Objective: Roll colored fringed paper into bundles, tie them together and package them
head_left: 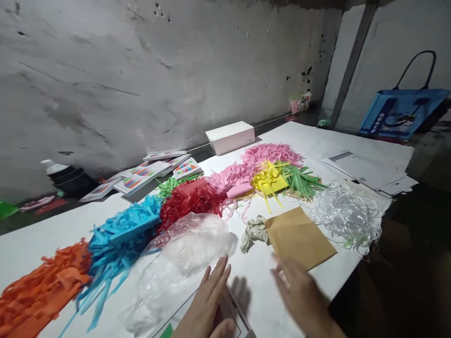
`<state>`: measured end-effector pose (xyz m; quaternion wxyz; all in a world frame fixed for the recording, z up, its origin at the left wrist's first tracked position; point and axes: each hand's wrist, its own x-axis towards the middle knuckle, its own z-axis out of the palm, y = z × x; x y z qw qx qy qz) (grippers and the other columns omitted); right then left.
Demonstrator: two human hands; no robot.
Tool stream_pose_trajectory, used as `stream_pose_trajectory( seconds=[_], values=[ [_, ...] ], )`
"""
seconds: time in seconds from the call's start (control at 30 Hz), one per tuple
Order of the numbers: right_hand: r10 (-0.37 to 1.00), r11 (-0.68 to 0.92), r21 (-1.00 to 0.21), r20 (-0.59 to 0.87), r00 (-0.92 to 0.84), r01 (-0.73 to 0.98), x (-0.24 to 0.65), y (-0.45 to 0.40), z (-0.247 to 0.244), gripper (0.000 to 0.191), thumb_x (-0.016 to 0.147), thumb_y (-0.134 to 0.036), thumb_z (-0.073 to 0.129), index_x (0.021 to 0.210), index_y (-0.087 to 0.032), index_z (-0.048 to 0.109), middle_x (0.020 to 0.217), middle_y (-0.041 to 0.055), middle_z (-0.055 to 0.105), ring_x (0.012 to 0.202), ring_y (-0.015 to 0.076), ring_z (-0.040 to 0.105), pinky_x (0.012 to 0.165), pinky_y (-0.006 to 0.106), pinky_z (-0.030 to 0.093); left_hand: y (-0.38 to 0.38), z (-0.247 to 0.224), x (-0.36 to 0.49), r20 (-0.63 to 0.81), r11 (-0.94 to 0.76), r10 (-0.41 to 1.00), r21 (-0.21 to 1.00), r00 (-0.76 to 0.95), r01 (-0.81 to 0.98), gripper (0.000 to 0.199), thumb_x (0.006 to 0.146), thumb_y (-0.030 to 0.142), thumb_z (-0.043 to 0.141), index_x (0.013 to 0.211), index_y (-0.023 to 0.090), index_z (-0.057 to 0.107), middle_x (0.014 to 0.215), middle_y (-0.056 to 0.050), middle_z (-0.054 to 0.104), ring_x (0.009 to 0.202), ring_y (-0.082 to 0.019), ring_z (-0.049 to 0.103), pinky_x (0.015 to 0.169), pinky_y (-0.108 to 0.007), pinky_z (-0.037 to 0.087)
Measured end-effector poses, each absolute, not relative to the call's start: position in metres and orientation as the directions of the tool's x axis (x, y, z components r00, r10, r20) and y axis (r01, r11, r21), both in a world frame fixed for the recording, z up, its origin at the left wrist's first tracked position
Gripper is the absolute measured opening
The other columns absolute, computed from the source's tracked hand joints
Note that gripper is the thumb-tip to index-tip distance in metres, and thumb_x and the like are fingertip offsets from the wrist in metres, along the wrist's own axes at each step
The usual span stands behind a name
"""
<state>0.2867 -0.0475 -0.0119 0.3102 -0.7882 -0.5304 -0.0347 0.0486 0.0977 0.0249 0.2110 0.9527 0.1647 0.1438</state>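
My left hand point(207, 300) is at the bottom centre, its fingers stretched out over a flat printed box point(234, 310) partly hidden beneath it. To the right, my right hand point(299, 293) hovers near the lower edge of a brown paper piece point(299, 237); it is slightly blurred, its fingers apart and nothing seen in them. Clear plastic bags point(183, 253) lie just beyond my left hand. A crumpled greyish-white bundle point(254, 232) touches or nearly touches the brown paper. A tangle of white strings point(345, 213) lies to the right of the paper.
Orange point(49, 286), blue point(127, 227), red point(192, 202), pink point(271, 155), yellow point(269, 180) and green point(301, 180) fringed paper crosses the table. Behind are printed boxes point(141, 176) and a white box point(230, 137). Flat sheets point(366, 171) and a blue bag point(401, 112) are right.
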Motion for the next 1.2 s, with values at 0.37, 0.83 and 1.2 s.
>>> stream_pose_trajectory(
  seconds=[0.37, 0.83, 1.2],
  values=[
    [0.537, -0.438, -0.684, 0.322, 0.779, 0.584, 0.391, -0.079, -0.037, 0.048, 0.094, -0.034, 0.047, 0.139, -0.017, 0.048, 0.082, 0.0032, 0.067, 0.079, 0.0240, 0.064, 0.082, 0.044, 0.050, 0.061, 0.053, 0.215, -0.456, 0.515, 0.542, 0.844, 0.706, 0.149, 0.055, 0.078, 0.028, 0.077, 0.129, 0.020, 0.058, 0.126, -0.012, 0.069, 0.113, -0.026, 0.067, 0.094, -0.035, 0.055],
    [0.685, 0.173, -0.980, 0.047, 0.727, -0.101, 0.355, -0.076, -0.006, 0.069, 0.085, -0.035, 0.073, 0.145, -0.033, 0.039, 0.112, 0.0058, 0.061, 0.078, 0.0128, 0.064, 0.076, 0.031, 0.058, 0.077, 0.061, 0.195, -0.542, 0.720, 0.401, 0.685, 0.739, 0.112, 0.043, 0.066, 0.034, 0.089, 0.101, 0.015, 0.072, 0.097, -0.009, 0.078, 0.089, -0.027, 0.075, 0.083, -0.036, 0.058],
    [0.565, 0.221, -0.845, 0.518, 0.642, 0.487, 0.304, -0.067, 0.010, 0.038, 0.093, -0.011, 0.061, 0.127, -0.028, 0.057, 0.109, 0.0063, 0.059, 0.094, 0.0162, 0.065, 0.082, 0.032, 0.059, 0.037, 0.056, 0.188, -0.418, 0.627, 0.573, 0.777, 0.705, -0.049, 0.032, 0.075, 0.045, 0.083, 0.084, 0.016, 0.073, 0.102, -0.009, 0.076, 0.101, -0.027, 0.068, 0.098, -0.043, 0.050]
  ],
)
